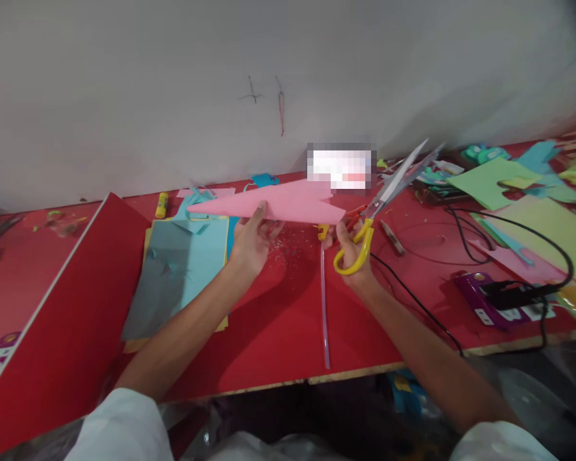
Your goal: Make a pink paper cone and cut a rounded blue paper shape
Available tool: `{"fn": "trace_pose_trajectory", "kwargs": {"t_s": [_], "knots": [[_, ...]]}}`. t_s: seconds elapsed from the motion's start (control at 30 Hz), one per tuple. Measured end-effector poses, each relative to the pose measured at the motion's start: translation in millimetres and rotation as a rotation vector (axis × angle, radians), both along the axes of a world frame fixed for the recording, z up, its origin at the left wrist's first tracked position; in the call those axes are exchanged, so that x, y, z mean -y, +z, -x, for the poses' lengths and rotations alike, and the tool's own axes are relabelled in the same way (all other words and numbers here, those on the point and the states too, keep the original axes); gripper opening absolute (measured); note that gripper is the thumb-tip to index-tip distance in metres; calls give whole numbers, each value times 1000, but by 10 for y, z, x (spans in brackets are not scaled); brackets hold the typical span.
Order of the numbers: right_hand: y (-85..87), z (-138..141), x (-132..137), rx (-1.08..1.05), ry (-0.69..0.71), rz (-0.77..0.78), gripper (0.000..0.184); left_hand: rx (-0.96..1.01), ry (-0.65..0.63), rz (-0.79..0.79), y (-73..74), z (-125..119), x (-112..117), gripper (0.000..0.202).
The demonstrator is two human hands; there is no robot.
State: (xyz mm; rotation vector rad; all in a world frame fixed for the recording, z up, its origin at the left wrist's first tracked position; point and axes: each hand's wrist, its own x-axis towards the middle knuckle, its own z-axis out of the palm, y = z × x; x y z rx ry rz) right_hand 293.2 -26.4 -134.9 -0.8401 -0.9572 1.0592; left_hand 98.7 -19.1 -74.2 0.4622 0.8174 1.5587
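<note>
My left hand (252, 240) pinched pink paper (292, 203); my right hand (352, 253) gripped open scissors (388, 192). The unsupported paper could buckle and tear.

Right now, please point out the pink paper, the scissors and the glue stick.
pink paper (288, 203), head view, middle of the sheet
scissors (378, 205), head view, at the pivot
glue stick (162, 205), head view, its yellow body
</note>
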Motion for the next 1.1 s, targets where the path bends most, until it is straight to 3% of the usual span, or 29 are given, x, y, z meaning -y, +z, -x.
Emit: {"fn": "trace_pose_trajectory", "kwargs": {"t_s": [0.2,0.4,0.53,0.67,0.8,0.97,1.1], "knots": [[-141,109,11,-9,166,78,58,-12,138,-154,122,249,-309,35],[-152,255,132,107,305,110,72,-53,264,-268,401,380,-506,27],[-141,248,216,286,337,144,64,-42,287,-304,533,349,-456,25],[-175,228,261,456,345,170,59,-30,249,-300,526,294,-372,23],[-106,249,301,486,355,168,54,-7,241,-293,497,236,-352,29],[39,287,347,487,367,121,56,29,254,-324,563,183,-340,32],[36,307,342,498,355,102,52,7,248,-361,612,154,-290,34]]}}
